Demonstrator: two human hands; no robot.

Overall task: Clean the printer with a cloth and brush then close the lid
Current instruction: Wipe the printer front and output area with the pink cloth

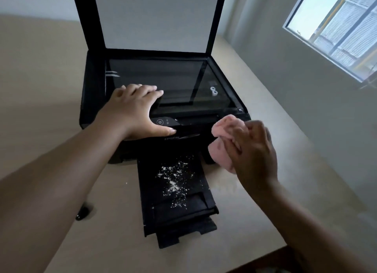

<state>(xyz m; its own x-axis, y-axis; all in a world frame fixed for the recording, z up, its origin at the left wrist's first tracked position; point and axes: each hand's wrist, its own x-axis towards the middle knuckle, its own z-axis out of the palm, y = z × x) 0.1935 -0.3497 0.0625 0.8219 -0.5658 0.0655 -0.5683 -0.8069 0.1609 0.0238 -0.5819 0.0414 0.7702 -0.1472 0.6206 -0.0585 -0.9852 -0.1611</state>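
Printer: a black printer stands on the pale counter, facing the person.
Lid: the lid stands upright at the printer's back edge. This leaves the glass bare for wiping, and closing it looks like the last step.
Left hand: the left hand lies flat on the printer's front left corner. Its fingers are straight and close together on the glass, with the thumb spread along the front panel. It is probably steadying the printer against the push of wiping.
Right hand: the right hand is at the printer's front right corner, its fingers curled round a bunched pink cloth. Bunching gives a firm pad to rub with. Whether the cloth touches the corner cannot be told.
Tray: the tray is pulled out from the printer's front, with white crumbs scattered on it. That is likely work for the brush.
Dark object: a small dark object lies on the counter to the left of the printer's tray, half hidden under the left forearm. It may be the brush, but this cannot be told.
In the way: the left hand covers part of the glass. Two small white rings show at the right of the printer's glass.
Window: a window is in the wall to the right of the printer.
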